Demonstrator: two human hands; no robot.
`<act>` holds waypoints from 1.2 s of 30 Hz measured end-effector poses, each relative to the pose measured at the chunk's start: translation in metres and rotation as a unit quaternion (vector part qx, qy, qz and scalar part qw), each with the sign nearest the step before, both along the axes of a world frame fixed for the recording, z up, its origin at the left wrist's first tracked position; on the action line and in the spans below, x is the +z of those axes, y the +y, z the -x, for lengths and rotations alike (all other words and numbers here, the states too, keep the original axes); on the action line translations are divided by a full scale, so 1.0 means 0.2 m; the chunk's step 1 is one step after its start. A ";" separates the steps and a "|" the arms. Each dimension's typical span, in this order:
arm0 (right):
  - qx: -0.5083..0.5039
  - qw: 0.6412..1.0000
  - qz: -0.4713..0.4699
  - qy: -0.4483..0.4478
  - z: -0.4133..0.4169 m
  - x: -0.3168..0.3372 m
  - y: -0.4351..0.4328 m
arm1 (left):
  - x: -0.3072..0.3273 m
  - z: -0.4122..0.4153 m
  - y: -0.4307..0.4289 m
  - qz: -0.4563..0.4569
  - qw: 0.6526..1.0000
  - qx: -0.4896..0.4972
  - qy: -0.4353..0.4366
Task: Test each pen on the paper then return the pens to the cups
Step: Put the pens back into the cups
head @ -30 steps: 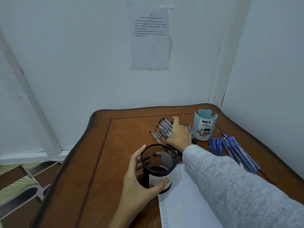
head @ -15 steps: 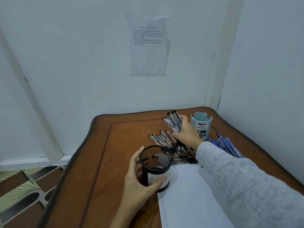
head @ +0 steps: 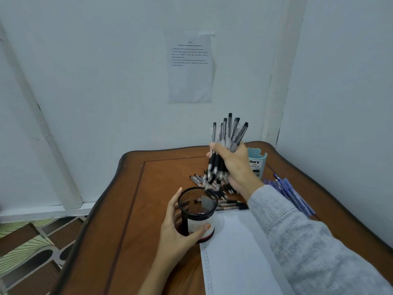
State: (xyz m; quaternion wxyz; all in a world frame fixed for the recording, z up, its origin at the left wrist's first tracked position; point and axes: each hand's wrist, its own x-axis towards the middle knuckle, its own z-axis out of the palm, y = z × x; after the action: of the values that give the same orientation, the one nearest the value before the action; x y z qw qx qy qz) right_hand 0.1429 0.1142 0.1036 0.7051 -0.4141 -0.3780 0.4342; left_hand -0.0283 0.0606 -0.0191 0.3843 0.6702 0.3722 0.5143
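The right hand (head: 236, 165) is clamped around a bundle of black pens (head: 228, 133), tips down and tilted, with the lowest tips just above the far rim of the mesh cup (head: 198, 226). The left hand (head: 178, 235) grips the cup wall, thumb on the near side and fingers on the left, and steadies the cup on the table (head: 127, 209) at the paper's (head: 238, 252) far left corner. More black pens (head: 231, 204) lie loose just beyond the cup. Blue pens (head: 291, 194) lie to the right, near the blue cup (head: 258, 165). Risk: the bundle is splayed and the tips sit unevenly, so some tips are likely to catch the rim or fall outside it. Risk: a loose grip could let pens slide out and scatter.
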 end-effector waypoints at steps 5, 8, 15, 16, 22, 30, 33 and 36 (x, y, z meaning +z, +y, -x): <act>0.025 0.998 0.043 0.024 0.16 -0.17 -0.03 | 0.00 0.00 0.00 0.000 1.000 0.009 0.005; 0.023 0.998 0.049 -0.016 0.16 -0.23 -0.04 | 0.01 0.00 0.00 -0.007 1.000 0.015 0.009; 0.045 0.979 -0.015 -0.197 0.15 -0.24 -0.10 | 0.01 0.00 -0.01 -0.012 1.000 0.017 0.009; 0.047 0.980 -0.025 -0.193 0.15 -0.26 -0.10 | 0.01 0.00 -0.01 -0.012 1.000 0.017 0.008; 0.046 0.985 0.006 -0.164 0.13 -0.28 -0.08 | 0.01 0.01 -0.01 -0.006 1.000 0.021 0.005; 0.130 0.968 -0.003 -0.213 0.06 -0.29 -0.11 | 0.01 0.00 -0.01 -0.003 1.000 0.020 -0.001; 0.114 0.968 0.007 -0.222 0.07 -0.26 -0.10 | 0.01 0.00 -0.01 -0.004 1.000 0.021 -0.005; 0.137 0.968 0.034 -0.208 0.08 -0.25 -0.09 | 0.01 0.01 -0.01 -0.003 1.000 0.023 -0.008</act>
State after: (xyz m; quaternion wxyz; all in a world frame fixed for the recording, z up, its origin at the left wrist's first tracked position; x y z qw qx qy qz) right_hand 0.1269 0.0967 0.0526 0.5303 -0.4629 -0.5549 0.4435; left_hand -0.0294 0.0586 -0.0179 0.3735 0.6587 0.3824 0.5296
